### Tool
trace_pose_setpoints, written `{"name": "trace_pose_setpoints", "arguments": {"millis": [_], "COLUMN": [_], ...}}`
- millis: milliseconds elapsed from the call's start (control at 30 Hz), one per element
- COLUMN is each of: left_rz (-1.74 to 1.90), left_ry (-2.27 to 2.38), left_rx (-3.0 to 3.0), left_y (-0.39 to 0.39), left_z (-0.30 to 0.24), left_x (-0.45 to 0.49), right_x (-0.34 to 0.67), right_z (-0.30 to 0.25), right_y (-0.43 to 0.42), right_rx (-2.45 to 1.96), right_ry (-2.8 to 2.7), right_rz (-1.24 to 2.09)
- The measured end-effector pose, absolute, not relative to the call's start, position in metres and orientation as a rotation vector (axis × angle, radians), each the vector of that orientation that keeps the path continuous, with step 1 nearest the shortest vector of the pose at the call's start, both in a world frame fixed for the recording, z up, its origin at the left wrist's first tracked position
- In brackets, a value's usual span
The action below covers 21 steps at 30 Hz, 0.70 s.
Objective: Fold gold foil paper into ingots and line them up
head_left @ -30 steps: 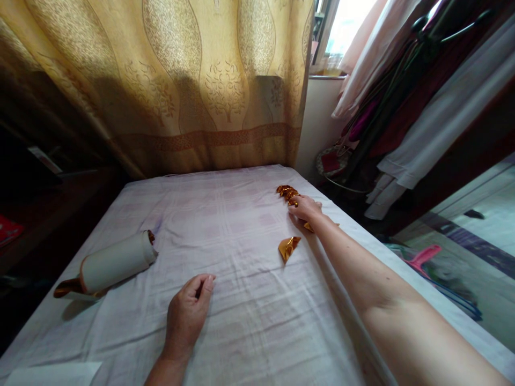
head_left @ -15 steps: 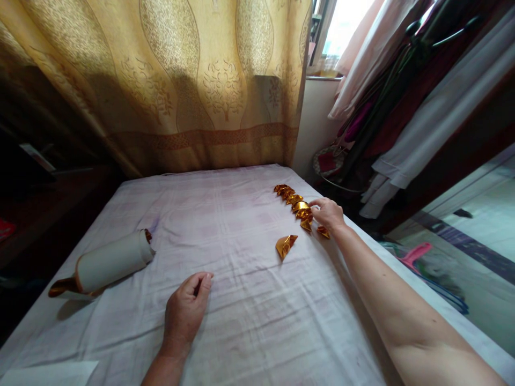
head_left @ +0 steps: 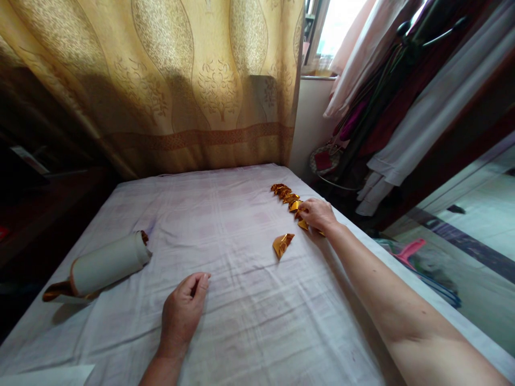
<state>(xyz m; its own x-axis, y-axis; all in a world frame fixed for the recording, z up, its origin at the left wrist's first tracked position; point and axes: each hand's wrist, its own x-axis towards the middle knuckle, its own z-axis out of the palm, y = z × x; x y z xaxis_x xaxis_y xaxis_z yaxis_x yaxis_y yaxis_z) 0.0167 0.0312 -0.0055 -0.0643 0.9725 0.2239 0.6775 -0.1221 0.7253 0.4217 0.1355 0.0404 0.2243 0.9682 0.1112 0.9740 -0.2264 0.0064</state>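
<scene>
- Reaches with the right hand [head_left: 319, 215] to the row of folded gold foil pieces [head_left: 292, 199], near the right edge of the pale checked cloth [head_left: 225, 225].
- Bends the right fingers down onto the nearer part of the row; cannot tell between a pinch and a mere touch in this grip, with the fingertips partly hidden.
- Shows the row slanting from beneath those fingertips toward the far edge, with further pieces just below the hand, partly covered.
- Shows a lone gold foil piece [head_left: 283, 246] apart from the row, nearer the body and left of the right hand, clear of both hands.
- Holds the left hand [head_left: 183, 308] low at the cloth, well apart from the row, in a loosely clenched grip with thumb against curled index finger.
- Has a pale roll [head_left: 108, 262] lying left of the left hand, with a gold-coloured loose end, and a white sheet [head_left: 52, 375] in the lower left corner.
</scene>
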Motion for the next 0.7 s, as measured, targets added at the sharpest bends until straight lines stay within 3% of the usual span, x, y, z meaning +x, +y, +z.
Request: {"name": "trace_pose_setpoints", "arguments": {"millis": [700], "left_rz": [1.013], "left_ry": [1.781], "left_rx": [1.822], "left_y": [0.032], "left_z": [-0.008], "left_x": [0.016], "right_x": [0.423], "right_z": [0.042], "right_y": [0.152], "right_rx": [-2.515], "right_ry": [-1.988], "right_rz": [-0.015]}}
